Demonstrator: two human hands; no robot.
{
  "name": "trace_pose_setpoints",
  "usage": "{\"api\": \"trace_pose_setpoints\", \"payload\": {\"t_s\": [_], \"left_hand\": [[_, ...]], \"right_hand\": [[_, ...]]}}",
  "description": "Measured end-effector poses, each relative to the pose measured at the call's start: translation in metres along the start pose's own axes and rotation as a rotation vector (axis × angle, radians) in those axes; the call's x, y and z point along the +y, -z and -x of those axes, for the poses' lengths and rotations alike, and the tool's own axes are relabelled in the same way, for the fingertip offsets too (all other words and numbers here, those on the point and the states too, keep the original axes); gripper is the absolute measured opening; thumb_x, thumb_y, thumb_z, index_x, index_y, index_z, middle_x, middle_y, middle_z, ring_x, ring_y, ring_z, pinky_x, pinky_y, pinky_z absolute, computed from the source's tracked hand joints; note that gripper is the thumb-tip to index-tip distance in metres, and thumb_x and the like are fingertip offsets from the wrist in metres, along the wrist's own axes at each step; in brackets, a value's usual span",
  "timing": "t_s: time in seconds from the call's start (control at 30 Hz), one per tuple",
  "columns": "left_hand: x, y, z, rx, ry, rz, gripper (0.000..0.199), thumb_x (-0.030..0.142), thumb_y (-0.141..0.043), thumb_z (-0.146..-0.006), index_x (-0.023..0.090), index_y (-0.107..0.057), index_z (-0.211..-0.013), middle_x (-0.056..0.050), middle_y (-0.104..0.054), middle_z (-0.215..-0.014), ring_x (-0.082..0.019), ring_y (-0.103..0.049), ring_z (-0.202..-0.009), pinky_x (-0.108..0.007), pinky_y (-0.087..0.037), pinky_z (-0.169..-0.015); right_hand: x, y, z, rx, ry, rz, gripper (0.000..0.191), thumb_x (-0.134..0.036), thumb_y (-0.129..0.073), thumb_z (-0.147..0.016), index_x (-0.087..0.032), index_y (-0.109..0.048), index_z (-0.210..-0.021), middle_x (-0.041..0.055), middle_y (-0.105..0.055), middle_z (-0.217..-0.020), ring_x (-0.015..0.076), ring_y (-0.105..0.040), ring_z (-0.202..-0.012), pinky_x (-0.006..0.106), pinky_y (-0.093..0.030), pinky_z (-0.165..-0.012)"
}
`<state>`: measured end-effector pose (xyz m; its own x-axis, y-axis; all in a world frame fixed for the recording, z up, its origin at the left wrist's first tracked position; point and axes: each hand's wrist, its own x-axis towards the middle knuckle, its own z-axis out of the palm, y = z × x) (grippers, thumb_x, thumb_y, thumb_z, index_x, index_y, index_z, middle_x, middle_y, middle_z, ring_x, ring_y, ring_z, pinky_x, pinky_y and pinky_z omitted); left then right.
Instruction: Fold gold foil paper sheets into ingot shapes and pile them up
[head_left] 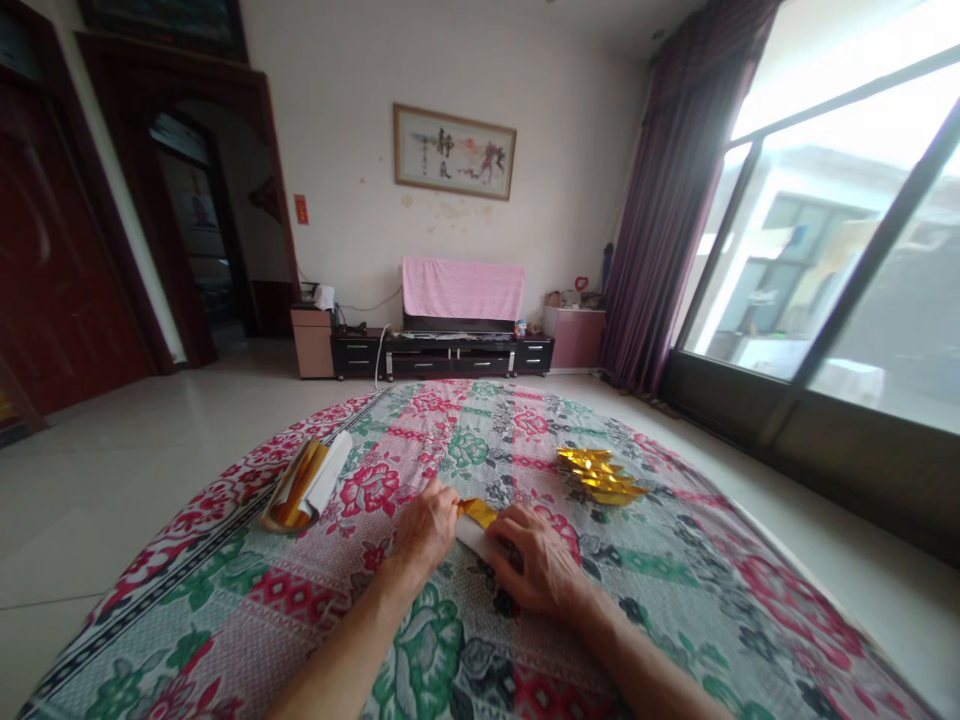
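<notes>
A sheet of gold foil paper (477, 514) with a white back lies between my hands near the middle of the table, partly folded. My left hand (429, 522) pinches its left end, fingertips together. My right hand (534, 556) has its fingers curled over the right part of the sheet, covering that end. Beyond my right hand sits a small group of folded gold foil pieces (600, 476) with pointed ends. On the left a bent stack of gold and white paper sheets (307, 482) rests on the cloth.
A flowered red, green and grey cloth (420, 640) covers the round table. Past its far edge stands a black TV cabinet (450, 358) with a pink cloth (463, 288) over the screen. A purple curtain (667, 200) and large window are on the right.
</notes>
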<state>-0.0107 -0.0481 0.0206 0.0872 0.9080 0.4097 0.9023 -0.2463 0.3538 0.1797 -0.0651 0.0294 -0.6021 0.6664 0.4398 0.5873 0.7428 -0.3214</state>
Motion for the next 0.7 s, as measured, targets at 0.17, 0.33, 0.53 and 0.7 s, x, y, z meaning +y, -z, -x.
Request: {"api": "trace_pose_setpoints", "payload": {"t_s": [0.17, 0.33, 0.53, 0.7], "left_hand": [[-0.005, -0.007, -0.004, 0.081, -0.101, 0.115, 0.023, 0.011, -0.040, -0.083, 0.017, -0.062, -0.086, -0.005, -0.059, -0.086, -0.015, -0.057, -0.082, -0.025, -0.045, -0.077], [-0.007, -0.004, -0.002, 0.098, -0.185, 0.145, 0.029, 0.003, -0.044, -0.071, 0.019, -0.062, -0.087, -0.004, -0.057, -0.089, -0.016, -0.055, -0.088, -0.027, -0.045, -0.083], [-0.008, 0.006, 0.001, -0.046, -0.339, 0.207, 0.033, 0.004, -0.049, -0.061, 0.021, -0.067, -0.082, -0.004, -0.059, -0.094, -0.017, -0.054, -0.092, -0.028, -0.044, -0.087], [-0.003, 0.009, 0.001, -0.194, -0.376, 0.269, 0.023, 0.013, -0.058, -0.061, 0.019, -0.071, -0.080, -0.004, -0.062, -0.088, -0.018, -0.056, -0.088, -0.027, -0.045, -0.083]], "right_hand": [[-0.002, 0.002, 0.002, -0.017, 0.023, -0.001, 0.026, -0.013, -0.056, -0.067, -0.019, -0.057, -0.092, 0.0043, -0.055, -0.090, 0.0194, -0.050, -0.086, 0.033, -0.038, -0.079], [0.000, 0.002, 0.003, -0.012, 0.023, 0.012, 0.030, -0.012, -0.056, -0.063, -0.019, -0.059, -0.091, 0.0047, -0.056, -0.093, 0.0205, -0.049, -0.087, 0.036, -0.037, -0.082], [0.006, 0.000, 0.004, -0.027, 0.043, -0.015, 0.025, -0.012, -0.053, -0.075, -0.021, -0.060, -0.098, 0.0049, -0.056, -0.097, 0.0189, -0.051, -0.090, 0.032, -0.039, -0.081], [0.009, -0.003, 0.003, -0.022, 0.048, -0.022, 0.024, -0.015, -0.051, -0.082, -0.024, -0.060, -0.103, 0.0046, -0.056, -0.097, 0.0175, -0.051, -0.090, 0.031, -0.041, -0.080]]}}
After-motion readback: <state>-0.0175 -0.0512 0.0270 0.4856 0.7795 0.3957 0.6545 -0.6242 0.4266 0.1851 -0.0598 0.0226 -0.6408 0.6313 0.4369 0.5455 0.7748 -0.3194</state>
